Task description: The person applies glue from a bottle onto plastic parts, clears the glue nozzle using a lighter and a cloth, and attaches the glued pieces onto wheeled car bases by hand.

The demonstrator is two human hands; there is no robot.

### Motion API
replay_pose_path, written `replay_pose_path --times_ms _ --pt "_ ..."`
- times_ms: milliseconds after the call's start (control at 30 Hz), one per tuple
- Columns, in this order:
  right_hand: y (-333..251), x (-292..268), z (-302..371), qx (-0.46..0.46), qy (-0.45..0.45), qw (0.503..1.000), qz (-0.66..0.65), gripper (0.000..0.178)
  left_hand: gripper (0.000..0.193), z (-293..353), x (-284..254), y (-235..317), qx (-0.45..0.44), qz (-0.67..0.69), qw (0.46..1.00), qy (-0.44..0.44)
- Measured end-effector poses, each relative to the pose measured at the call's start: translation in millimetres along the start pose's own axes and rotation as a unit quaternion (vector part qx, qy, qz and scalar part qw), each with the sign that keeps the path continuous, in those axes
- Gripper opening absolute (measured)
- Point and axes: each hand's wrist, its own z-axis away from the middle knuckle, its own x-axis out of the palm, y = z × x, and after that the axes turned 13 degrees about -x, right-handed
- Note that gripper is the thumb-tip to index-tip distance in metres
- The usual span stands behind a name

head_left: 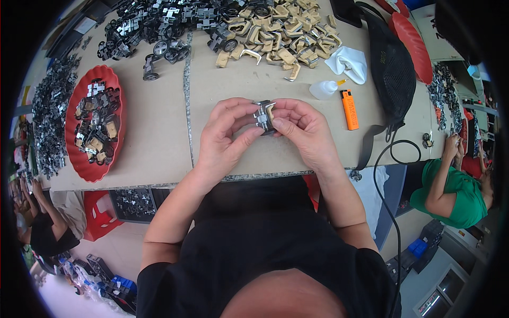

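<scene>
Just above the table's near edge, my left hand [220, 135] grips a small black and silver toy car chassis [261, 119] between thumb and fingers. My right hand [310, 132] pinches a tan, bracket-shaped toy car part [270, 112] against the chassis's right side. The two pieces touch, but my fingertips partly cover them, so I cannot tell whether they are joined. Beyond my hands lie a heap of similar tan parts [286, 34] and, to its left, a pile of black and silver wheeled chassis [169, 21].
A red scalloped tray [121, 124] of assembled pieces stands at left. To the right are a white squeeze bottle [321, 90], an orange lighter [349, 109], a white cloth [350, 62] and a black mesh bag [392, 74]. A black cable [389, 212] hangs over the edge. Other people work on both sides.
</scene>
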Motion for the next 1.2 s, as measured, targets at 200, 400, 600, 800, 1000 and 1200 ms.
replay_pose_path --times_ms 200,400,600,800,1000,1200 --pt "-9 -1 -4 0.051 -0.009 0.998 0.031 0.03 0.034 0 -2 -2 0.0 -0.002 1.0 0.001" --pt "-10 2 -6 0.062 -0.006 0.998 0.015 0.031 0.033 0 0 0 0.002 -0.012 1.0 0.004" --pt "-10 1 -6 0.063 -0.006 0.998 0.012 0.029 0.033 2 -1 -1 -0.002 -0.006 1.0 0.005" --pt "-9 -3 -7 0.079 0.005 0.997 0.014 0.027 0.032 1 -1 1 -0.005 -0.011 1.0 0.007" --pt "-6 -1 -8 0.075 0.003 0.997 0.034 0.026 0.031 1 0 1 -0.016 0.001 1.0 0.006" --pt "-5 7 -7 0.049 0.022 0.997 0.062 0.021 0.03 0 -1 -2 0.003 -0.002 1.0 0.021"
